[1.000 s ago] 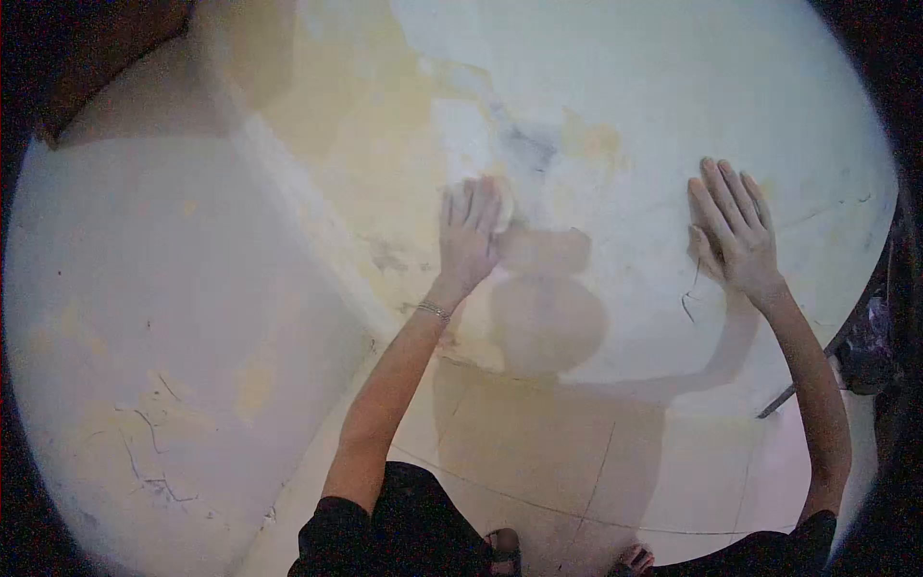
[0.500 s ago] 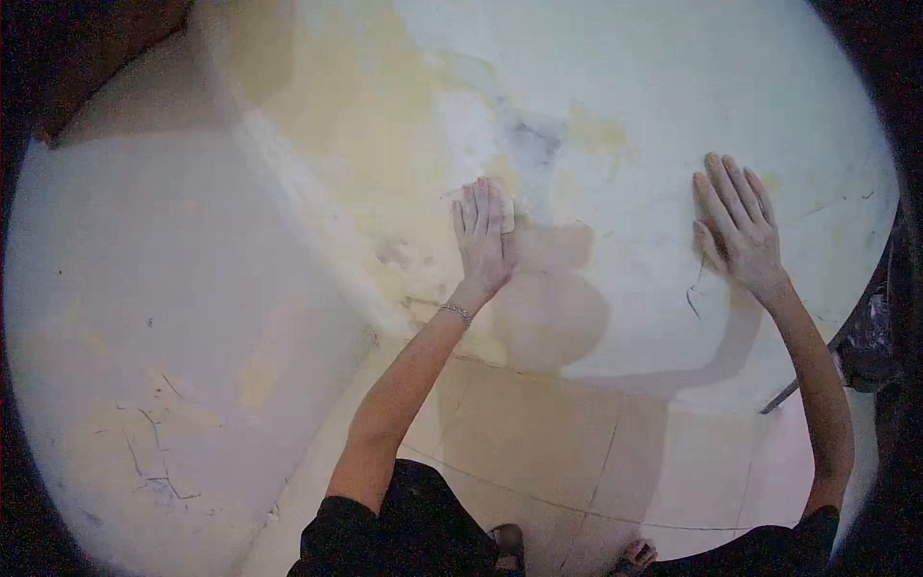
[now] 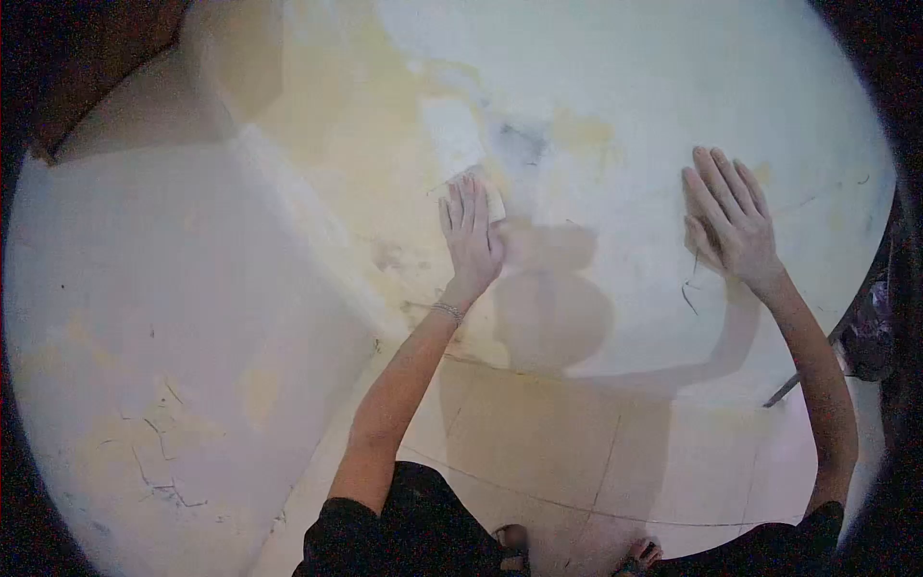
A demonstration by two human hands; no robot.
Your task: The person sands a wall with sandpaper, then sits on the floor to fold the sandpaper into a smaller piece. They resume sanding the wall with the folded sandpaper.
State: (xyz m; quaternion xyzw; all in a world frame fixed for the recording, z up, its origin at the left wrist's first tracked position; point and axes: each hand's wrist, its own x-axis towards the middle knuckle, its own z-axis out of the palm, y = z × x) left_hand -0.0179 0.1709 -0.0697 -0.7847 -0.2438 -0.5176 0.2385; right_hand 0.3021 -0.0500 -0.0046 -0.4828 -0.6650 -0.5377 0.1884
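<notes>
My left hand [image 3: 471,236] lies with its fingers stretched over a pale sheet of what looks like sandpaper [image 3: 496,201], pressing it to the wall [image 3: 635,106]. The sheet's edges show past the fingertips and on the right side; the fingers cover the rest. A thin bracelet [image 3: 448,310] circles the left wrist. Farther right, my right hand [image 3: 735,221] rests flat on the wall with nothing in it, fingers slightly spread. Pale dust coats both hands. Above the left hand, the wall has a grey smudge [image 3: 522,140] and a white patch [image 3: 452,130] amid yellowish areas.
A second wall [image 3: 192,288] meets this one at a corner on the left, with cracks low down. Brown wood [image 3: 106,77] is at the upper left. A dark bundle [image 3: 868,332] sits at the right edge beside a thin bar [image 3: 784,388]. Tiled floor [image 3: 538,433] lies below.
The view has shifted slightly, so the wall marks and both hands sit a little farther left. My left hand stays pressed on the sheet at nearly the same spot; my right hand keeps its place.
</notes>
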